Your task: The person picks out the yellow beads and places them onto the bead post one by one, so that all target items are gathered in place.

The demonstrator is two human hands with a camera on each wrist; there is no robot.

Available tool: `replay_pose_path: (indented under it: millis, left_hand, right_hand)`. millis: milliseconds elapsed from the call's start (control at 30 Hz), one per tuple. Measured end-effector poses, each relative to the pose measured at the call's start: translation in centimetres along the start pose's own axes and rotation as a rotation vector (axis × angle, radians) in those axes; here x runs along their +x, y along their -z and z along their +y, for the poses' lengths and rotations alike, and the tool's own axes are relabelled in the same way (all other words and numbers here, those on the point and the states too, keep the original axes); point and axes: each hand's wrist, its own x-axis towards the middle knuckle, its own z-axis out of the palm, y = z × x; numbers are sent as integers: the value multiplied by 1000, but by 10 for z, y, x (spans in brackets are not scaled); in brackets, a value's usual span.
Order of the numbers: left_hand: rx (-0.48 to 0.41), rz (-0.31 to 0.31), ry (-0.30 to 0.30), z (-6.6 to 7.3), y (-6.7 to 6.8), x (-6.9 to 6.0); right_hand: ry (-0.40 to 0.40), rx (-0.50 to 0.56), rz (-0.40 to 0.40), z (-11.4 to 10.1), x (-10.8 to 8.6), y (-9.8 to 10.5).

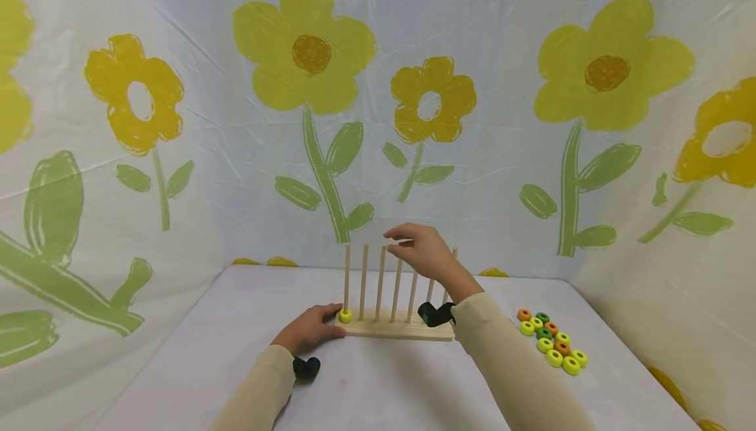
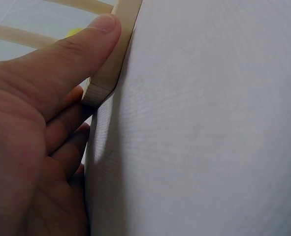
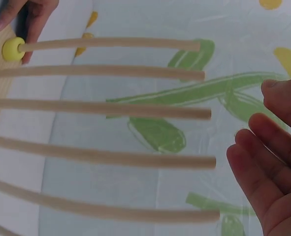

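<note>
A wooden peg stand [image 1: 397, 331] with a row of several upright pegs is on the table. One yellow bead [image 1: 345, 317] sits at the foot of its leftmost peg. My left hand [image 1: 308, 327] grips the left end of the base; in the left wrist view the thumb [image 2: 93, 42] lies along one side and fingers reach behind the other. Above the pegs hangs my right hand [image 1: 424, 252], its fingers apart and holding nothing. The right wrist view shows a gap between the thumb and the fingers [image 3: 256, 172], just beyond the peg tips.
To the right on the white table [image 1: 177, 378] lies a loose group of yellow, green and orange beads [image 1: 545, 333]. A flower-printed cloth [image 1: 496, 175] stands behind the table and along its sides. Each wrist carries a small black device [image 1: 436, 315].
</note>
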Motion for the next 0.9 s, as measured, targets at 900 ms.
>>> replay_pose_path:
  millis: [900]
  left_hand:
    - [-16,-7,31,1,0,-1]
  right_hand:
    - [-26,-18,55,61,-65,43]
